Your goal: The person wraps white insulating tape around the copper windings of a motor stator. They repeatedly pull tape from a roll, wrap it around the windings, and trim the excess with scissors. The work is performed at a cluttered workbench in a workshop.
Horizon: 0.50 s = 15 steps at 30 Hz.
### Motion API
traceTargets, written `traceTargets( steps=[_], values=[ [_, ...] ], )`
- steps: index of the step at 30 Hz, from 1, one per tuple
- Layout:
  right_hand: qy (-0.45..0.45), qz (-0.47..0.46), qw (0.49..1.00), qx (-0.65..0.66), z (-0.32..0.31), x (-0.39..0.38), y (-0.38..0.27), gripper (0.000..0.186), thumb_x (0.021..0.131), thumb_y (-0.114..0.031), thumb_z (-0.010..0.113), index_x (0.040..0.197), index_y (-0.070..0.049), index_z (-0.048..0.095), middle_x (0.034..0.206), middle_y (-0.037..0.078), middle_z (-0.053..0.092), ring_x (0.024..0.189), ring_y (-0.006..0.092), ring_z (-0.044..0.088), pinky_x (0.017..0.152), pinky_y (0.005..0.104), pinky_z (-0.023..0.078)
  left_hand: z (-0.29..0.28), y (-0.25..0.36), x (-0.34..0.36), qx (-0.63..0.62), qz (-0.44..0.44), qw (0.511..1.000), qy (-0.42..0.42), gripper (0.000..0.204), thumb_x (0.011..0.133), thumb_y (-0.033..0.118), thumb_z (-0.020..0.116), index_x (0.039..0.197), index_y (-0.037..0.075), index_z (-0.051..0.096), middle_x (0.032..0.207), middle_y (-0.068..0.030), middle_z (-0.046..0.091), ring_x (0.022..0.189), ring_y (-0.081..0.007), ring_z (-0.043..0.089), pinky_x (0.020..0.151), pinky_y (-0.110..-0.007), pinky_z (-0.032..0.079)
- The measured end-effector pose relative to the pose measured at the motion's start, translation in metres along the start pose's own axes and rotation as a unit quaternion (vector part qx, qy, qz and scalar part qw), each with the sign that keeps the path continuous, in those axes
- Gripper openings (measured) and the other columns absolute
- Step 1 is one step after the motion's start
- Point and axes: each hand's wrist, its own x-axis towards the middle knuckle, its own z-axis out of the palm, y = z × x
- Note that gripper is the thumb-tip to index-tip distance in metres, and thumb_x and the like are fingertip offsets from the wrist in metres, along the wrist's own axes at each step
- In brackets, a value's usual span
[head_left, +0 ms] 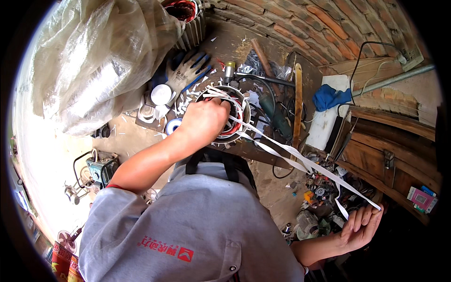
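A round motor stator [247,104] sits on the bench in front of me, with red wire and white strips inside its ring. My left hand [206,118] reaches over its near left rim. Its fingers are curled down into the ring, and their tips and whatever they grip are hidden. From the stator, a long white binding tape [300,157] runs down to the right in two strands. Out at the far lower right, my right hand [364,226] pinches this tape and holds one strand fairly taut. A loose tail hangs beside the fingers.
Behind the stator lie a work glove [188,73], a white tape roll [161,94] and paper scraps. An angle grinder [280,120] and a wooden stick [298,101] are to its right. Plastic sheeting [98,61] covers the left back; loose parts [319,192] lie heaped below right.
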Motion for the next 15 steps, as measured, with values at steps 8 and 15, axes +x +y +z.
traceTargets(
  steps=[8, 15],
  values=[
    [0.329, -0.059, 0.893, -0.300, -0.146, -0.072, -0.040, 0.013, 0.100, -0.016, 0.057, 0.103, -0.004, 0.059, 0.074, -0.002, 0.049, 0.056, 0.0035, 0.039, 0.046, 0.0184, 0.028, 0.004, -0.005, 0.005, 0.080, 0.038, 0.995, -0.035, 0.010, 0.087, 0.015, 0.058, 0.085, 0.005, 0.061, 0.080, -0.0118, 0.064, 0.068, -0.0302, 0.068, 0.059, -0.041, 0.054],
    [0.605, -0.058, 0.732, -0.308, -0.276, -0.121, -0.067, 0.022, 0.101, -0.024, 0.053, 0.100, -0.004, 0.064, 0.081, -0.002, 0.057, 0.064, 0.0117, 0.052, 0.056, 0.0233, 0.045, 0.010, -0.005, 0.007, 0.134, 0.060, 0.988, -0.042, 0.012, 0.087, 0.016, 0.056, 0.083, 0.007, 0.062, 0.075, -0.0096, 0.064, 0.065, -0.0279, 0.068, 0.057, -0.040, 0.054]
  ],
)
